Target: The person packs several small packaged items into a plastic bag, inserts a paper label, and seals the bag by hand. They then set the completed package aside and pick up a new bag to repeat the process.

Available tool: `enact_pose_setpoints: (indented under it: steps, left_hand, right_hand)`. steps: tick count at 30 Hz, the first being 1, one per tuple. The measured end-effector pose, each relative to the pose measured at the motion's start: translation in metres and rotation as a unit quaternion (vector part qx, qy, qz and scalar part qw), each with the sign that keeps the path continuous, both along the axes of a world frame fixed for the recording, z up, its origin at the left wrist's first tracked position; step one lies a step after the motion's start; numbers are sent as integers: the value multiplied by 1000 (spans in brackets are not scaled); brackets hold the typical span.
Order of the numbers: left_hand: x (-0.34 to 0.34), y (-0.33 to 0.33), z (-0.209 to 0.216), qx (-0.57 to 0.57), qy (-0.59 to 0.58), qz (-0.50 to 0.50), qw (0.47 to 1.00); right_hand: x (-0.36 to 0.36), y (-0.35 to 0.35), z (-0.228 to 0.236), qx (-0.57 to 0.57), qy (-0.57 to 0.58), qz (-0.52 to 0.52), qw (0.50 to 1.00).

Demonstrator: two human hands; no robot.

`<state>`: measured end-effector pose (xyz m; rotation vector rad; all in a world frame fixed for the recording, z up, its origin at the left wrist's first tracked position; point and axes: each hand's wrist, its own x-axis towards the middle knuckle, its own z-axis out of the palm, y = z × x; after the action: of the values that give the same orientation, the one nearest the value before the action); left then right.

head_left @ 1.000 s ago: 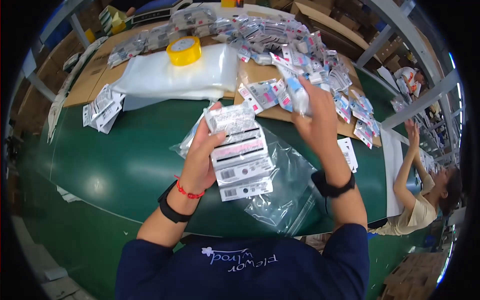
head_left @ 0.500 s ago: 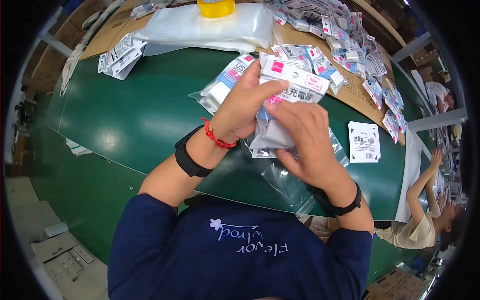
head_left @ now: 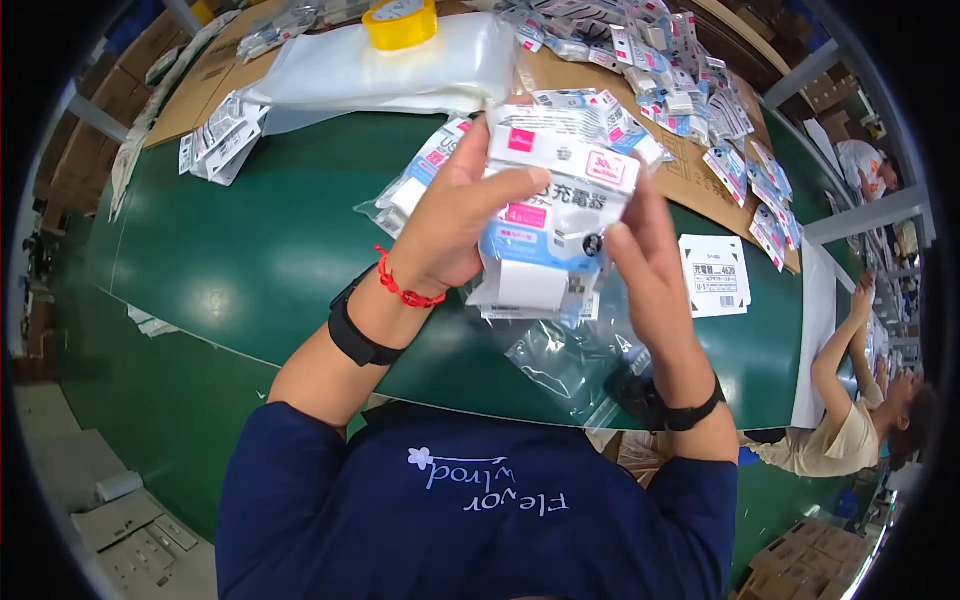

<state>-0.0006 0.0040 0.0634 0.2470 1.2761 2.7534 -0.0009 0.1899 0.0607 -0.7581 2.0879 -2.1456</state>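
Between my two hands is a stack of packaged USB chargers (head_left: 560, 215), each in a clear bag with a white, pink and blue card. My left hand (head_left: 455, 220) grips its left side, thumb across the front. My right hand (head_left: 655, 260) closes on the right edge, thumb on the front and fingers behind. Below the stack, a clear plastic bag (head_left: 565, 360) lies on the green table (head_left: 300, 230). Another packaged charger (head_left: 410, 190) rests behind my left hand. To the right lies a white printed label (head_left: 715, 275).
A heap of packaged chargers (head_left: 680, 80) covers the cardboard (head_left: 690, 170) at the far right. Yellow tape (head_left: 400, 25) sits on a pile of clear bags (head_left: 390, 75). Folded white labels (head_left: 225, 140) lie far left. Another person (head_left: 840, 400) works at the right.
My right hand has moved from the front of the stack to its right edge, uncovering the front card. The view has shifted slightly.
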Motion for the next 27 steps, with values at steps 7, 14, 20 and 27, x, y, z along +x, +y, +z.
enact_pose_setpoints:
  steps: [7, 14, 20, 27]
  left_hand:
    - [0, 21, 6, -77, 73, 19, 994]
    - [-4, 32, -11, -144, 197, 251, 937]
    - [50, 78, -58, -578, 304, 6, 758]
    - [48, 82, -68, -568, 305, 18, 764]
  right_hand:
    - [6, -6, -1, -80, -131, 16, 988]
    - [2, 35, -2, -93, -58, -119, 987]
    - [3, 122, 5, -91, -145, -202, 964]
    - [50, 181, -2, 140, -235, -43, 961]
